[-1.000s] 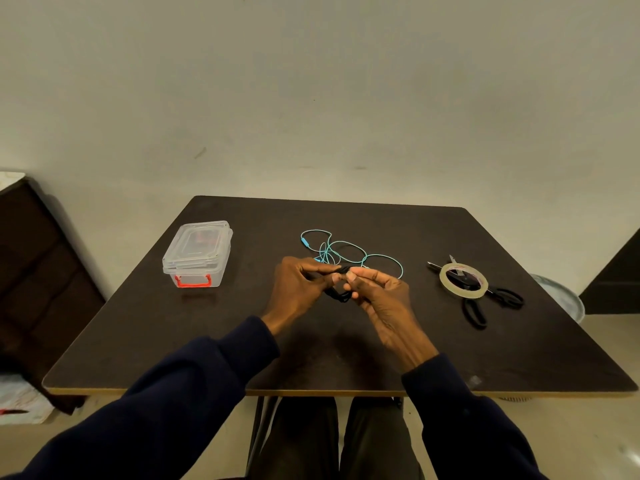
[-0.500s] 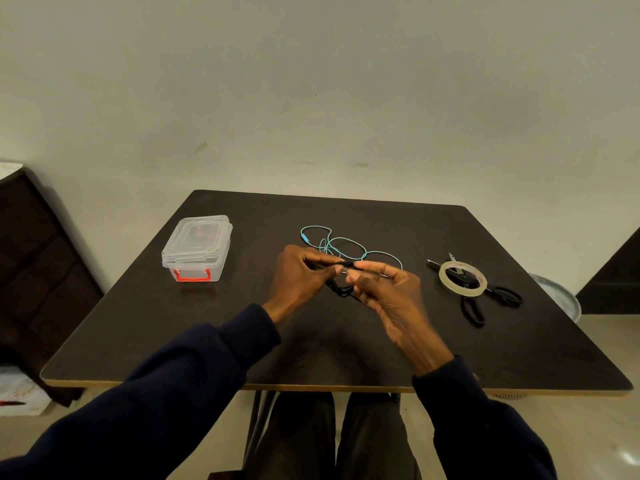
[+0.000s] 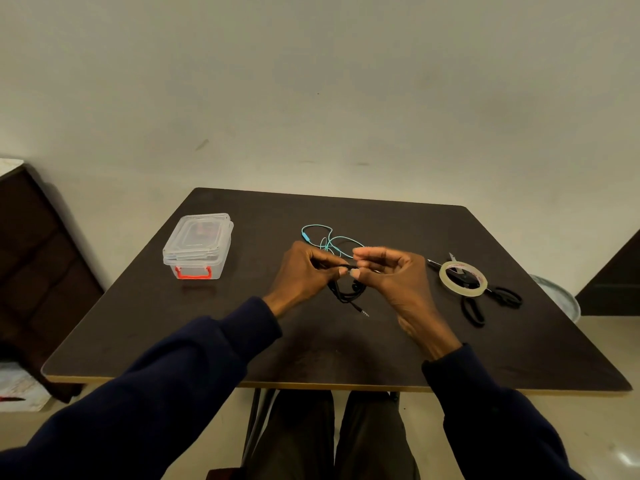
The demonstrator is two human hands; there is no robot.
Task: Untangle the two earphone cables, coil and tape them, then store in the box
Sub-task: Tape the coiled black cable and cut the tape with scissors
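Black cable (image 3: 348,293) now lifted off table (image 3: 221,327), apart from teal cable (image 3: 331,237) toward far edge | left hand (image 3: 304,271) and right hand (image 3: 393,277) each pinch it | untangling seems done; coiling next.

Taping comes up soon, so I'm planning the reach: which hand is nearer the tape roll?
Right. The right hand is next to the tape roll, pinching the black cable; the left hand pinches it too, beyond the right, farther away.
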